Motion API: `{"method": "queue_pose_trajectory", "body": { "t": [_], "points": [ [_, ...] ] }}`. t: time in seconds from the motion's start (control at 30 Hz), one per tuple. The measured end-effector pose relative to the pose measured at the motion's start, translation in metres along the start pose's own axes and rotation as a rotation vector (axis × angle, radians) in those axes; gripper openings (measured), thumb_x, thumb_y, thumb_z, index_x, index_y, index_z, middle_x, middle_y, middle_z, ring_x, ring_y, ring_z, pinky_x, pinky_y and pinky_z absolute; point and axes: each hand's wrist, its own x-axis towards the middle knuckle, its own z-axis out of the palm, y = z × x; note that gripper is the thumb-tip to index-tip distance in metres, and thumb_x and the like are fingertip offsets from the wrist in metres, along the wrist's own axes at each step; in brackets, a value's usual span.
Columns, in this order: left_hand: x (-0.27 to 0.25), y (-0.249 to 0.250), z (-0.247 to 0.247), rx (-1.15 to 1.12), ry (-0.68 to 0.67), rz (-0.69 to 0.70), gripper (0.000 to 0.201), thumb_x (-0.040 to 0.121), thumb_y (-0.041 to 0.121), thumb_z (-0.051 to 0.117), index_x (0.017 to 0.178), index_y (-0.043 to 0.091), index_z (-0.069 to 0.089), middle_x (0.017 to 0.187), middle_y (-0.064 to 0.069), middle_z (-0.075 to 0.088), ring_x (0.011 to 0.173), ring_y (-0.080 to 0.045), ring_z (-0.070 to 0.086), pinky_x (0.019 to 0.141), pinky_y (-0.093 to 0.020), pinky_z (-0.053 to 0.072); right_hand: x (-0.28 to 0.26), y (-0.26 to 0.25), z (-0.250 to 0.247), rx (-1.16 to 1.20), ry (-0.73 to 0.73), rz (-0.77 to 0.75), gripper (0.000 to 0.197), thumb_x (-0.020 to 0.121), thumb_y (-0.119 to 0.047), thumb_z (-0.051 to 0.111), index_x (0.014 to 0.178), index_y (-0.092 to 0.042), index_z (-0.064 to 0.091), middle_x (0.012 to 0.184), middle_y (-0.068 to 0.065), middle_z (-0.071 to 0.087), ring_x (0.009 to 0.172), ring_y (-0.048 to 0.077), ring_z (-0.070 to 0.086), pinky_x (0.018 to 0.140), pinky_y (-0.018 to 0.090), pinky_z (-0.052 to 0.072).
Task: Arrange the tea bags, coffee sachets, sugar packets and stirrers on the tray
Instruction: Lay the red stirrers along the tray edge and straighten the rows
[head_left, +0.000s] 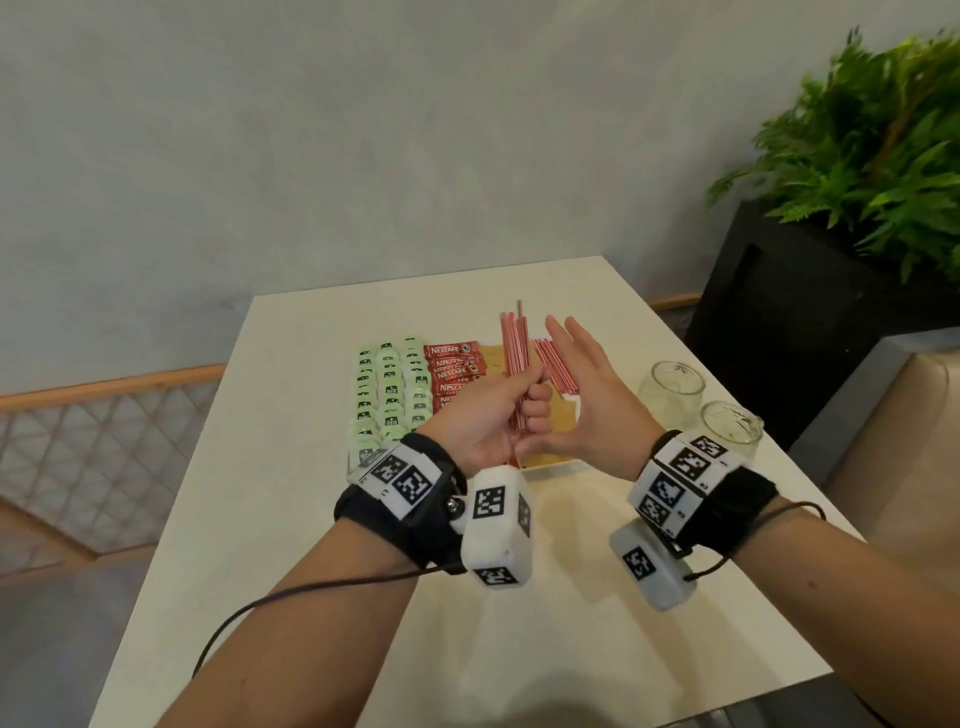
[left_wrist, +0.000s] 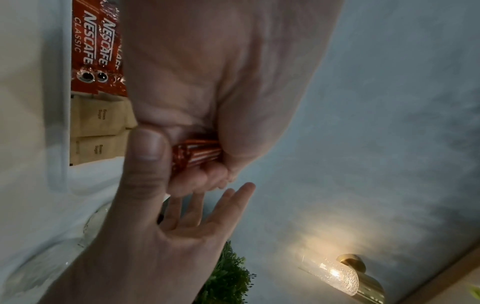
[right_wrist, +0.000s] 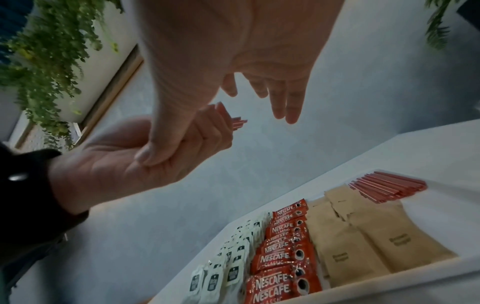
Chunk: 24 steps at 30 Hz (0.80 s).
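Red stirrers (head_left: 516, 353) bunched upright above tray (head_left: 550, 464) holding tea bags (head_left: 389, 389), coffee sachets (head_left: 452, 371), sugar packets (head_left: 558, 415).

head view's evenly lit, soft shadows; fern (head_left: 872, 140) smeared at the edge; left wrist view dim, wall lamp (left_wrist: 337, 273) glaring; right wrist view probably motion-blurred, bluish

the tray (head_left: 550, 464) is filled with tea bags (head_left: 387, 395), sachets (head_left: 451, 371), sugar (right_wrist: 363, 242) and stirrers (head_left: 553, 364). two glasses (head_left: 701, 400) are stood at its right. bare table (head_left: 311, 571) is left in front and to the left.
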Motion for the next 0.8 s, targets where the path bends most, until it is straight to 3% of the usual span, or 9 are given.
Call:
{"method": "queue_pose_trajectory", "body": {
  "t": [0.1,0.17,0.33,0.4,0.47,0.53,0.6,0.7,0.8],
  "points": [
    [-0.003,0.001,-0.005,0.152,-0.048,-0.017,0.019,0.101,0.027,0.051,0.09,0.012,0.054,0.056,0.007,0.04,0.04,-0.003,0.029,0.033,-0.014,0.025,0.003,0.001,0.001,0.099,-0.073,-0.016,0.143,0.045,-0.054,0.09,0.149,-0.045,-0.008,0.161,-0.009,-0.009,0.147,0.005,-0.008,0.12,0.037,0.013],
    [-0.005,-0.001,-0.01,0.25,-0.085,-0.05,0.019,0.101,0.027,0.052,0.088,0.013,0.054,0.055,0.007,0.038,0.04,-0.003,0.028,0.034,-0.013,0.021,0.007,0.003,-0.001,0.19,-0.079,-0.007,0.137,0.052,-0.053,0.088,0.15,-0.043,-0.008,0.16,-0.011,-0.005,0.148,0.007,-0.003,0.12,0.039,0.014],
    [-0.006,-0.008,-0.014,0.342,-0.151,-0.107,0.022,0.103,0.026,0.048,0.085,0.014,0.054,0.057,0.008,0.036,0.041,-0.002,0.028,0.035,-0.013,0.024,0.023,-0.002,-0.022,0.525,0.047,0.153,0.085,0.082,-0.06,0.053,0.153,-0.027,0.02,0.156,-0.006,0.03,0.14,0.008,0.031,0.116,0.032,0.025],
    [-0.004,-0.01,-0.015,0.344,-0.174,-0.112,0.022,0.103,0.027,0.048,0.085,0.015,0.054,0.057,0.009,0.037,0.04,-0.003,0.029,0.035,-0.014,0.027,0.025,-0.002,-0.027,0.473,-0.091,0.153,0.065,0.09,-0.058,0.044,0.146,-0.026,0.038,0.144,-0.008,0.048,0.13,0.004,0.044,0.116,0.035,0.03],
    [-0.002,-0.011,-0.018,0.338,-0.182,-0.113,0.022,0.102,0.029,0.049,0.086,0.015,0.054,0.057,0.008,0.037,0.041,-0.004,0.029,0.035,-0.015,0.028,0.025,0.0,-0.027,0.399,-0.167,0.121,0.062,0.091,-0.059,0.041,0.144,-0.026,0.043,0.142,-0.008,0.051,0.129,0.003,0.046,0.116,0.034,0.031],
    [-0.001,-0.011,-0.021,0.347,-0.182,-0.115,0.022,0.102,0.03,0.048,0.086,0.015,0.053,0.058,0.008,0.037,0.041,-0.004,0.028,0.035,-0.015,0.027,0.026,0.002,-0.025,0.414,-0.126,0.114,0.059,0.094,-0.056,0.041,0.143,-0.024,0.043,0.144,-0.005,0.049,0.132,0.006,0.044,0.113,0.026,0.034],
    [-0.002,-0.012,-0.021,0.381,-0.167,-0.119,0.023,0.102,0.03,0.048,0.086,0.015,0.053,0.058,0.008,0.037,0.04,-0.003,0.027,0.034,-0.015,0.023,0.025,0.001,-0.024,0.489,-0.152,0.14,0.045,0.1,-0.043,0.04,0.133,-0.016,0.055,0.134,0.005,0.059,0.124,0.013,0.054,0.101,0.018,0.044],
    [-0.002,-0.013,-0.02,0.505,-0.136,-0.105,0.023,0.102,0.03,0.051,0.086,0.014,0.053,0.057,0.008,0.036,0.04,-0.003,0.026,0.034,-0.015,0.02,0.025,0.007,-0.02,0.396,-0.084,0.133,0.039,0.101,-0.041,0.037,0.119,-0.018,0.063,0.117,0.004,0.067,0.112,0.018,0.061,0.093,0.023,0.049],
    [-0.002,-0.013,-0.016,0.696,-0.143,-0.071,0.023,0.102,0.032,0.05,0.087,0.015,0.053,0.06,0.007,0.032,0.042,-0.004,0.023,0.035,-0.016,0.02,0.029,0.015,-0.021,0.204,0.039,0.113,0.048,0.1,-0.052,0.033,0.11,-0.019,0.067,0.102,-0.003,0.07,0.097,0.019,0.065,0.09,0.037,0.052]
  ]
}}
